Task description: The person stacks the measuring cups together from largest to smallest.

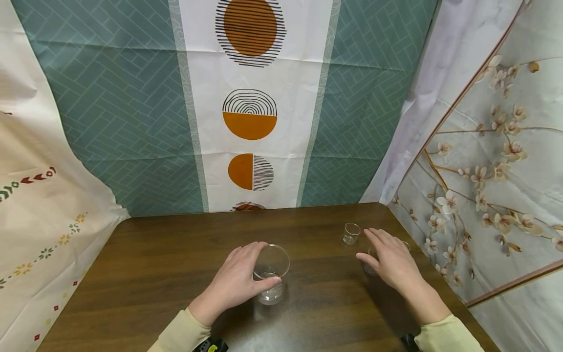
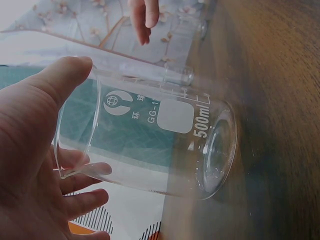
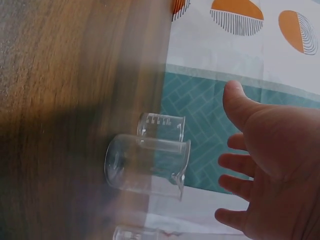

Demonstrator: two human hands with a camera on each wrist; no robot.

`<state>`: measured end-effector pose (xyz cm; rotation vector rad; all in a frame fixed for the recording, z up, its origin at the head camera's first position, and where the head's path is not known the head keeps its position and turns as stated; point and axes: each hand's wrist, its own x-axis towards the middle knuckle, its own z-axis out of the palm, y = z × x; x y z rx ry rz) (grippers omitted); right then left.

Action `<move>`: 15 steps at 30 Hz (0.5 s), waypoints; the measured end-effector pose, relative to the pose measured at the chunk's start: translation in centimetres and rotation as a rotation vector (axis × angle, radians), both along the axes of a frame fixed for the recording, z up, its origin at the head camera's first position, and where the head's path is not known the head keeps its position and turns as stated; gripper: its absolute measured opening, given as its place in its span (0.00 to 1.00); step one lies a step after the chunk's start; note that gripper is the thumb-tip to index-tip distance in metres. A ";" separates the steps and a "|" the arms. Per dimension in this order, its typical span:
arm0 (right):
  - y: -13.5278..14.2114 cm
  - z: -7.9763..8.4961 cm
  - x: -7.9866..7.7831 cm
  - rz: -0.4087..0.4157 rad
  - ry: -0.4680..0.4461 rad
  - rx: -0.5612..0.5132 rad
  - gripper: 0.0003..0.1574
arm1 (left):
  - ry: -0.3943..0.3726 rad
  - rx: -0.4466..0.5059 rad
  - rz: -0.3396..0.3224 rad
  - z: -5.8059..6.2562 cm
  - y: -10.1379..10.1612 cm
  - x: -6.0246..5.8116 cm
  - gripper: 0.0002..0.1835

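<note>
My left hand (image 1: 239, 276) holds a clear 500 ml glass beaker (image 2: 172, 150) near its rim, thumb on one side and fingers on the other. The beaker stands upright on the table, its white markings showing in the left wrist view. Over at the right, my right hand (image 1: 391, 259) is spread above a smaller glass beaker (image 3: 147, 167) and partly hides it in the head view. The right wrist view shows that hand apart from the beaker, its fingers loosely bent. Beyond stands the smallest glass beaker (image 1: 351, 234), with fine graduation lines.
A brown wooden table (image 1: 145, 274) carries the glassware. More clear glass (image 3: 135, 233), cut off by the frame, shows at the bottom of the right wrist view. A green and white cloth (image 1: 145, 122) hangs behind the table, and a floral cloth (image 1: 488, 195) borders its right side.
</note>
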<state>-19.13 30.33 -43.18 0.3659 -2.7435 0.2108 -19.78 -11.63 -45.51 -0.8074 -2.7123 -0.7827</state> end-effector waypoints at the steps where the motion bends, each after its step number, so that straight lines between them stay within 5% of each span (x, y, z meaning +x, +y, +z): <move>1: 0.0 0.0 0.0 -0.003 -0.001 0.000 0.47 | -0.001 0.000 0.000 0.0 0.0 0.0 0.48; 15: 0.7 -0.4 0.0 -0.040 -0.076 0.023 0.49 | -0.015 0.002 0.005 0.0 0.0 0.1 0.49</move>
